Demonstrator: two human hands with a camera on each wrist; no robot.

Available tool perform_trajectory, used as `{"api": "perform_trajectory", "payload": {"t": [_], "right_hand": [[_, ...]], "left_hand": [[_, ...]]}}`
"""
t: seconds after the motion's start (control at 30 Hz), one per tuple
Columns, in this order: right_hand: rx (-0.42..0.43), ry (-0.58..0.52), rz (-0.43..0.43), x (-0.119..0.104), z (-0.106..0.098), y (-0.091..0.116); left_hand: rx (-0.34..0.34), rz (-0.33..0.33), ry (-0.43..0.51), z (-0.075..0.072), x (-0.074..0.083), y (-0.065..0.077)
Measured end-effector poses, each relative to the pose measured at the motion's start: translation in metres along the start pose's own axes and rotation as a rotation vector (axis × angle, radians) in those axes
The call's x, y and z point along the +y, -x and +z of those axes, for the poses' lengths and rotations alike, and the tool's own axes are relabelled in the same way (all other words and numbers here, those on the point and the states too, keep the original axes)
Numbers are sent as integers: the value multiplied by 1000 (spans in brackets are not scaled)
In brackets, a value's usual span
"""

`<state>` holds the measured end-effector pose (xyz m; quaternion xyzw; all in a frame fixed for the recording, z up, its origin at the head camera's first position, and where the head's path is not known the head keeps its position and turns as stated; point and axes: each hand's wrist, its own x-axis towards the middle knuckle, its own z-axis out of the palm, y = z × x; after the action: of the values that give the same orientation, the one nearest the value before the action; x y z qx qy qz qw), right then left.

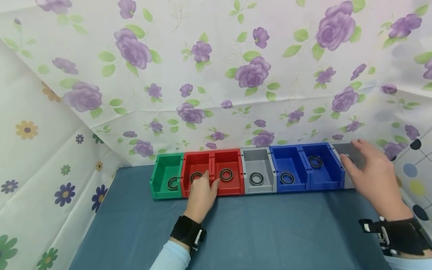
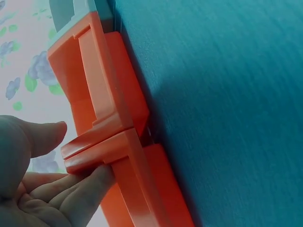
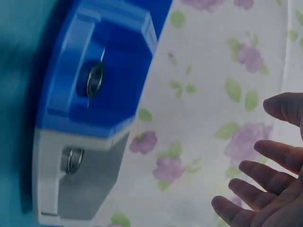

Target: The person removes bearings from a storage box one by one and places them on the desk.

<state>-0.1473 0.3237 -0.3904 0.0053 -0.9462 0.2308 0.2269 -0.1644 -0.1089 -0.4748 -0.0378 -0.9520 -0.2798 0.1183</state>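
Note:
My left hand (image 1: 201, 195) is at the two joined red bins, its fingers inside the left red bin (image 1: 197, 159) and its thumb apart on the other side of the dividing wall. A bearing (image 1: 195, 177) lies in that bin, partly behind the fingers; another bearing (image 1: 226, 175) lies in the right red bin (image 1: 229, 155). In the left wrist view the fingers (image 2: 90, 194) reach past the red wall, with nothing seen pinched. My right hand (image 1: 376, 174) hovers with spread fingers by the right-end grey bin (image 1: 349, 148). A bearing (image 3: 75, 161) shows there in the right wrist view.
The row also has a green bin (image 1: 165, 163), a middle grey bin (image 1: 258, 155) and two blue bins (image 1: 287, 153), each with a bearing, such as one bearing (image 1: 256, 179). Flowered cloth (image 1: 216, 75) rises behind the blue-covered table (image 1: 270, 228).

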Motion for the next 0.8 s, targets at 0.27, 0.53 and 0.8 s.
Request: {"api": "perform_trajectory", "payload": {"t": [0.27,0.53,0.8], "right_hand": [[-107,6,9,36,3,-23],[-318,1,28,82,29,-35],[-451,-14,74,110,50,-38]], "left_hand": [[-44,-41,24,-2,2,-3],[-12,-24,-6,0,-2,-4],[-13,-42,21,1,-4,-5]]}}
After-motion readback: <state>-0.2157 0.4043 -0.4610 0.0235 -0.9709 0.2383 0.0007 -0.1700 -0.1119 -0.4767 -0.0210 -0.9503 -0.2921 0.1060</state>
